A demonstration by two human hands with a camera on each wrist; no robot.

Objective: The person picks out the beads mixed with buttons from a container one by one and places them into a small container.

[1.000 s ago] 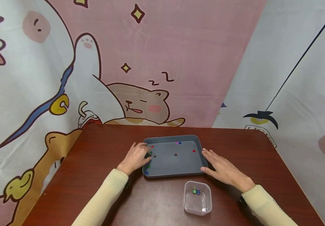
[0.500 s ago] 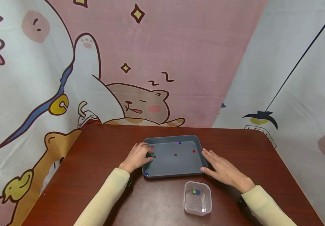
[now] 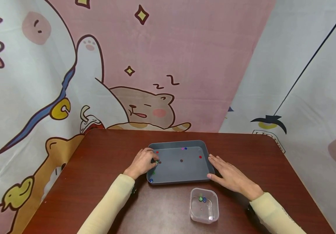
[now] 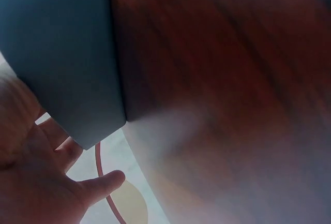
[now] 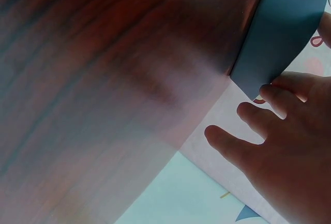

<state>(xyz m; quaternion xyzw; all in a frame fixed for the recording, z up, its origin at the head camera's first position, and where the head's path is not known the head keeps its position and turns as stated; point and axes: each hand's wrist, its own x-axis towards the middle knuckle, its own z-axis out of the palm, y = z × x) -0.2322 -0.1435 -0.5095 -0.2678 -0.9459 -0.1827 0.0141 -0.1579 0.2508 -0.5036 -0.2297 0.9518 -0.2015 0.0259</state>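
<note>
In the head view a grey tray (image 3: 173, 172) lies on the table. My left hand (image 3: 141, 162) reaches over its left rim, fingers curled, and pinches a small green marble (image 3: 157, 162) at the fingertips, partly hidden by them. Close beside that sits a small brown dot-like piece (image 3: 160, 162). My right hand (image 3: 232, 175) lies flat with straight fingers against the tray's right side, holding nothing. In the left wrist view the left hand (image 4: 46, 172) shows beyond the tray's outer wall (image 4: 67, 69); its grip is hidden there. The right wrist view shows the right fingers (image 5: 253, 118) spread beside the tray.
A clear plastic box (image 3: 204, 216) with a green marble (image 3: 201, 199) and a blue marble (image 3: 204, 200) stands in front of the tray. Several small coloured pieces lie in the tray, among them a red one (image 3: 200, 157) and a blue marble (image 3: 151, 180). A cartoon cloth hangs behind the table.
My left hand has shifted slightly right, and the green marble at its fingertips has moved a little right and down toward the brown piece. The right hand stays in place.
</note>
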